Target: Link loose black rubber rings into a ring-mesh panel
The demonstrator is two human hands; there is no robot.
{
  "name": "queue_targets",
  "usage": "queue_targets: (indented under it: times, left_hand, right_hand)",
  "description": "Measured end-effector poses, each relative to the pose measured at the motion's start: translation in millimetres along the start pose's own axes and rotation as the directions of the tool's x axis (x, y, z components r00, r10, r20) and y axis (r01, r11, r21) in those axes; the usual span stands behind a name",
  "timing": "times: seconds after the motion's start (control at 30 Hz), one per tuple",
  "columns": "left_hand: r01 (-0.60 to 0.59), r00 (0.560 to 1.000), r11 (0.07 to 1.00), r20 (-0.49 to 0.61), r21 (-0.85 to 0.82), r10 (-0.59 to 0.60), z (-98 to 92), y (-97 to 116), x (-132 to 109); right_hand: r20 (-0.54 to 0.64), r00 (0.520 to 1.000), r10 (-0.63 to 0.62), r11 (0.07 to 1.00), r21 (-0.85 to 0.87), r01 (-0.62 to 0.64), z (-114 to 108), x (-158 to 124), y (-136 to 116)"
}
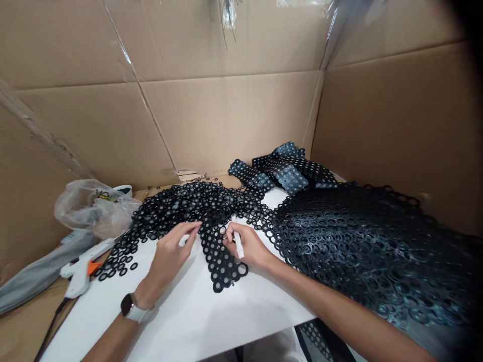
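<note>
A strip of joined black rings (222, 261) lies on the white tabletop (169, 311) between my hands. My left hand (175, 246), with a watch on its wrist, is closed in a pinch at the strip's left edge. Whatever its fingertips hold is too small to make out. My right hand (247, 245) is closed around a slim white stick (239, 245), which slants across the fingers beside the strip's right edge. Its fingertips are bent over the strip and partly hidden. Behind both hands spreads a heap of loose black rings (181, 203).
A large sheet of joined rings (358, 241) covers the right side. Folded ring pieces (283, 168) lie at the back. To the left are a white glue gun (81, 271) with an orange trigger, a clear plastic bag (94, 208) and grey cloth (41, 271). Cardboard walls (226, 120) enclose the table.
</note>
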State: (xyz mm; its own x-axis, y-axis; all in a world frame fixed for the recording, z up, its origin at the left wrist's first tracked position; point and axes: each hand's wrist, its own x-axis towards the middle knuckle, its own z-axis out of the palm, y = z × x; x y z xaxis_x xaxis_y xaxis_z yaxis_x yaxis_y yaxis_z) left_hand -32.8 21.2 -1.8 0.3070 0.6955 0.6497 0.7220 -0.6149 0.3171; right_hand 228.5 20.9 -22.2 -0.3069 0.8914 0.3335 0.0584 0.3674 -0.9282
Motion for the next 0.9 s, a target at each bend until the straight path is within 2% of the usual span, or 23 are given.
queue_targets:
  times: [0.13, 0.23, 0.43, 0.53, 0.6, 0.67, 0.73, 0.8, 0.9]
  left_hand:
    - [-0.135, 0.990, 0.981, 0.025, -0.136, 0.140, 13.4, 27, -3]
    - [-0.109, 0.993, 0.974, 0.025, -0.199, 0.116, 15.9, 33, -2]
    - [0.141, 0.990, 0.940, 0.059, -0.311, -0.130, 14.2, 19, 3]
    - [0.228, 0.964, 0.927, -0.068, -0.297, -0.259, 7.8, 2, 11]
    - [0.267, 0.931, 0.917, -0.167, -0.296, -0.325, -2.5, -10, 16]
    - [0.306, 0.905, 0.907, -0.208, -0.289, -0.371, -16.9, -21, 19]
    - [0.362, 0.907, 0.910, -0.149, -0.202, -0.394, -32.3, -31, 19]
    - [0.392, 0.920, 0.918, 0.006, -0.062, -0.392, -44.7, -37, 18]
    - [0.337, 0.904, 0.940, 0.260, 0.057, -0.340, -50.8, -41, 13]
  right_hand:
    - [0.007, 1.000, -0.010, 0.999, 0.042, 0.010, 2, 0, 2]
    - [0.021, 0.999, -0.034, 0.998, 0.044, 0.034, 0, 0, 1]
    - [0.093, 0.994, -0.062, 0.998, 0.023, 0.060, -3, -3, -5]
    - [0.078, 0.996, -0.053, 0.998, 0.026, 0.051, -1, -4, -3]
    - [0.066, 0.997, -0.042, 0.999, 0.029, 0.040, 0, -3, -1]
    - [0.046, 0.998, -0.032, 0.999, 0.025, 0.031, 0, -2, 0]
    - [0.032, 0.999, -0.027, 1.000, 0.014, 0.026, 0, -2, 0]
    - [0.030, 0.999, -0.031, 1.000, 0.001, 0.031, -1, -1, 0]
    - [0.013, 0.999, -0.051, 0.998, -0.020, 0.052, -2, 0, 0]
